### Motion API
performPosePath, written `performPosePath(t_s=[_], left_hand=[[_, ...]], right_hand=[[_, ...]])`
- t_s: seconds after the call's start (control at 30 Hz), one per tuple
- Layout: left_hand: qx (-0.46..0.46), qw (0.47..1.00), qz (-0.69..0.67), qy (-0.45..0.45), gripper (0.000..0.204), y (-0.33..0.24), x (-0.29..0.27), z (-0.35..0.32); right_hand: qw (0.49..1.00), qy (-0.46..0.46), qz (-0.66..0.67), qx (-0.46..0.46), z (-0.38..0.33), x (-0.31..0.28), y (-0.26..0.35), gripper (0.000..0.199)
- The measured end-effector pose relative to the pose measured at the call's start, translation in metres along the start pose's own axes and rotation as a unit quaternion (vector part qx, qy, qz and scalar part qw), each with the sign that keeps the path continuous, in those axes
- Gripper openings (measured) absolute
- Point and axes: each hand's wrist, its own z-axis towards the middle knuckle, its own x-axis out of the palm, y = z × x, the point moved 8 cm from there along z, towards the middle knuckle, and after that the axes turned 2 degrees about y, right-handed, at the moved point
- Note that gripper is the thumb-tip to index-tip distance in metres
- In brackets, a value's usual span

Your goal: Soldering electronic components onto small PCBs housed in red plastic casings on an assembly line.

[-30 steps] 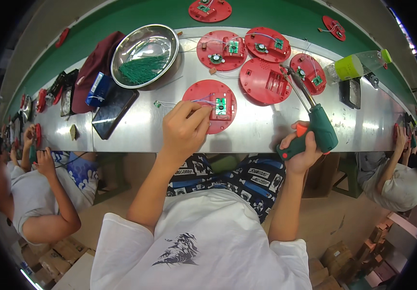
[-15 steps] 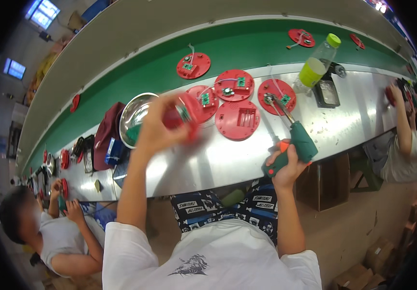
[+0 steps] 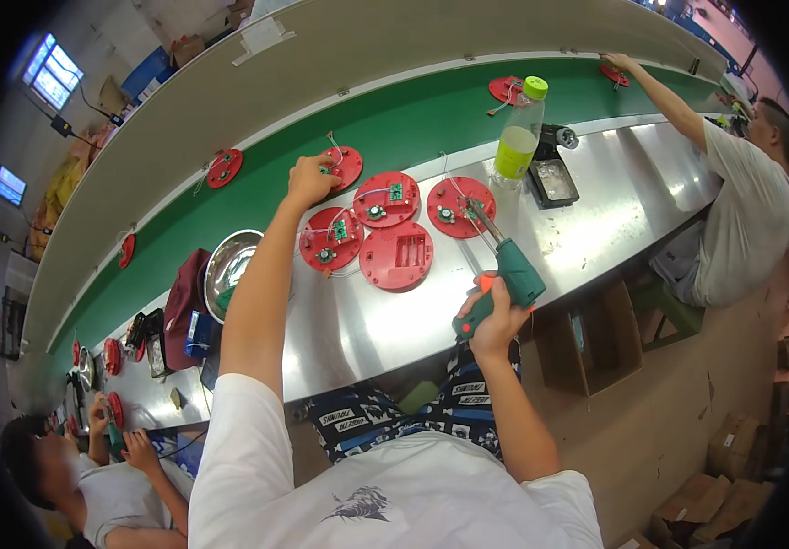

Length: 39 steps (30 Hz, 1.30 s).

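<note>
My left hand point(image 3: 310, 181) reaches to the green strip behind the metal bench. Its bent fingers grip the left edge of a red round housing point(image 3: 351, 167) that has wires on it. A green cordless screwdriver point(image 3: 521, 274) is held in my right hand point(image 3: 495, 322), the fingers wrapped round its handle. The tool's long bit slants up over another red housing point(image 3: 449, 194) with a circuit board; I cannot tell if the tip touches. Left of that lie a wired housing point(image 3: 400, 188), one more point(image 3: 318, 229) and a housing with an exposed battery bay point(image 3: 378, 261).
A bottle with a lime cap point(image 3: 515, 151) stands behind the right housing, beside a black tray point(image 3: 555, 183). At left are a steel bowl point(image 3: 221, 265), a maroon cloth point(image 3: 186, 293) and a blue box point(image 3: 198, 334). Co-workers sit at both sides; one's arm point(image 3: 674, 105) reaches to the strip.
My left hand has let go of the housing it carried and moved to one on the green strip. Another housing now lies farther left there. The right hand still holds the screwdriver; the view has shifted.
</note>
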Motion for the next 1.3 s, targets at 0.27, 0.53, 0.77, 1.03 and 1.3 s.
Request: performPosePath(t_s=[0.27,0.53,0.77,1.03,1.3], left_hand=[[0.218,0.951,-0.161,0.148,0.034,-0.133,-0.095,-0.208],[0.200,0.979,-0.024,-0.013,0.028,-0.059,-0.037,-0.318],[0.120,0.974,-0.064,-0.180,0.014,-0.056,-0.027,-0.313],[-0.042,0.962,-0.211,-0.167,0.025,-0.038,-0.068,-0.265],[0.118,0.986,-0.080,0.089,0.057,-0.031,-0.043,-0.345]], right_hand=[[1.000,-0.014,-0.002,0.004,0.002,-0.005,0.000,0.024],[1.000,-0.015,0.002,-0.005,0.004,-0.005,-0.001,0.027],[0.998,0.021,-0.051,-0.006,0.000,0.000,-0.002,0.031],[0.998,-0.012,-0.066,-0.015,-0.001,0.001,-0.002,0.035],[0.997,0.028,-0.072,0.028,0.002,0.001,-0.010,0.032]])
